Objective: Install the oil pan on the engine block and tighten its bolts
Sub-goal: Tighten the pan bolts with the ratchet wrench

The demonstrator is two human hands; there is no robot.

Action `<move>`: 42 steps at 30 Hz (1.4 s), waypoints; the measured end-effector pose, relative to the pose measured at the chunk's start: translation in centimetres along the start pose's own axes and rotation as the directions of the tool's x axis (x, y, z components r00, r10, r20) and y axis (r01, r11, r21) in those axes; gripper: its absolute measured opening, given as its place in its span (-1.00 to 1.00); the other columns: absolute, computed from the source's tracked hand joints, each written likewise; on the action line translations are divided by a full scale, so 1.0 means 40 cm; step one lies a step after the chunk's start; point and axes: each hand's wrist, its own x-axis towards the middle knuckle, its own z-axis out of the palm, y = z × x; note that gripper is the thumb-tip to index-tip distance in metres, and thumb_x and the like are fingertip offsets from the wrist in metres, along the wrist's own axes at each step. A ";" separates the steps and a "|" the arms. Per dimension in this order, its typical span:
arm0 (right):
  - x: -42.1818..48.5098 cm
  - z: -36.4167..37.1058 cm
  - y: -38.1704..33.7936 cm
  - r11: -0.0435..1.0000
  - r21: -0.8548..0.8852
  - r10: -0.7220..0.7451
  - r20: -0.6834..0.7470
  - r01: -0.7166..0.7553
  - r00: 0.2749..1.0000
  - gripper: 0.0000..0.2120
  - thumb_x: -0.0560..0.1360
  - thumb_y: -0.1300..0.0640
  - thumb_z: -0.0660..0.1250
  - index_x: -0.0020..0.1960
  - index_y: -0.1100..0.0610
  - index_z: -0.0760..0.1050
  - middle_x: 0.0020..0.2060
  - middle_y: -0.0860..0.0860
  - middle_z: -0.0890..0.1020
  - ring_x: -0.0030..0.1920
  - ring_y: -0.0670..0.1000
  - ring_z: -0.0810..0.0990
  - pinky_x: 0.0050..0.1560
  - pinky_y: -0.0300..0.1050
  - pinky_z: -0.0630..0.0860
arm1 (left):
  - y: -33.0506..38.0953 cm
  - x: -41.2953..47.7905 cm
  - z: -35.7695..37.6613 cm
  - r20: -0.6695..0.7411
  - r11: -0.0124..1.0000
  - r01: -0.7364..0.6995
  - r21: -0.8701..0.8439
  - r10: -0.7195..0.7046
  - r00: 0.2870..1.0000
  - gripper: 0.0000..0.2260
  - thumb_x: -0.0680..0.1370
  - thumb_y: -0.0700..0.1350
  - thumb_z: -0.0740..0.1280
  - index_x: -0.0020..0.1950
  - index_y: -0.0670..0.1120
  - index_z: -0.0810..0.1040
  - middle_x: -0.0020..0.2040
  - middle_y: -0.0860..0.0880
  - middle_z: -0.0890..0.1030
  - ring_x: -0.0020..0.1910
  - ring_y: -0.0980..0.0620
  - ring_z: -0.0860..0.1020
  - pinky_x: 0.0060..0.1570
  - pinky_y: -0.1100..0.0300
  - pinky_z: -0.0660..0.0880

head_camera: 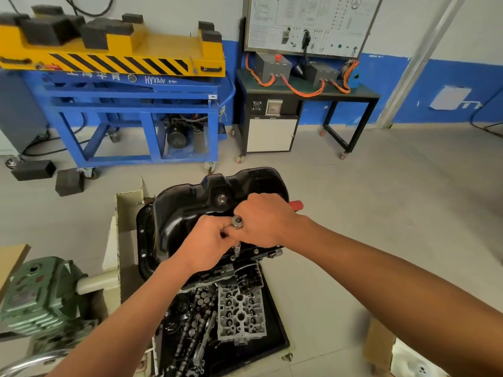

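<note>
Grey tile floor [381, 200]; white wall w/ blue lower band [449, 85]; blue-and-yellow steel lift cart [130, 104] left, black steel bench [359, 91] w/ orange cables [302, 94].

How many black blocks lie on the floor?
2. One block at far left before the blue cart; another block just right of it. Others may be hidden.

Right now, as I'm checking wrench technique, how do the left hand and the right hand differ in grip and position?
The right hand wraps the ratchet handle, whose red end pokes out beyond it; the left hand curls its fingers at the ratchet's head. The right hand lies over the oil pan body, the left hand nearer its front flange. Both hold the same ratchet.
</note>
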 end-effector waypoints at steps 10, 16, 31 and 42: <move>-0.007 0.039 0.002 0.990 0.126 0.066 -0.008 -0.064 0.998 -0.61 0.50 -0.22 0.19 -0.40 -0.03 0.39 -0.49 -0.09 0.47 -0.47 -0.08 0.46 -0.45 -0.18 0.24 | -0.021 0.006 0.002 0.060 0.995 0.049 0.089 -0.055 0.997 -0.83 0.49 -0.34 0.42 -0.28 -0.19 0.55 -0.36 -0.07 0.60 -0.32 -0.10 0.57 -0.19 -0.08 0.51; -0.013 0.036 -0.008 0.968 0.210 0.116 0.098 -0.135 0.988 -0.58 0.53 -0.21 0.19 -0.38 0.03 0.41 -0.46 -0.04 0.50 -0.45 -0.04 0.49 -0.44 -0.14 0.38 | -0.025 0.003 0.007 0.068 0.991 0.062 0.115 -0.070 0.995 -0.83 0.48 -0.33 0.43 -0.29 -0.20 0.55 -0.36 -0.11 0.60 -0.32 -0.13 0.58 -0.19 -0.08 0.51; -0.059 0.043 -0.082 0.411 0.676 0.279 0.546 -0.612 0.790 -0.75 0.56 0.05 0.35 -0.20 0.19 0.52 -0.53 0.00 0.40 -0.58 -0.06 0.32 -0.57 -0.24 0.27 | -0.033 -0.021 0.009 0.166 0.991 0.049 0.127 -0.069 0.984 -0.83 0.47 -0.38 0.37 -0.29 -0.18 0.59 -0.36 -0.04 0.62 -0.34 0.01 0.58 -0.25 0.05 0.52; 0.001 0.011 0.010 0.891 -0.211 -0.403 0.038 0.401 0.915 -0.53 0.55 -0.30 0.18 -0.24 0.07 0.51 -0.53 -0.06 0.39 -0.54 0.02 0.31 -0.46 -0.16 0.25 | -0.029 -0.013 0.009 0.217 0.989 0.010 0.148 -0.042 0.975 -0.69 0.48 -0.38 0.36 -0.37 -0.03 0.56 -0.36 0.06 0.64 -0.30 0.20 0.62 -0.24 0.37 0.49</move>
